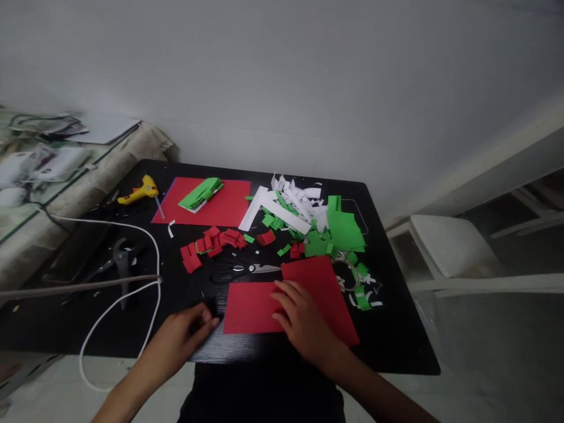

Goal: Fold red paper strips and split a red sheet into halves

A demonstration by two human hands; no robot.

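Two red paper sheets overlap near the front edge of the black table. My right hand rests on them with its fingers spread, touching the left sheet and lying over the edge of the right sheet. My left hand rests on the table just left of the sheets, fingers curled and thumb apart, with nothing in it. Black-handled scissors lie partly open behind the left sheet. Small folded red pieces are scattered behind the scissors.
White paper strips and green paper are heaped at the back right, near a tape roll. A yellow glue gun, pliers and a white cable lie left. Folded green paper sits on a red sheet.
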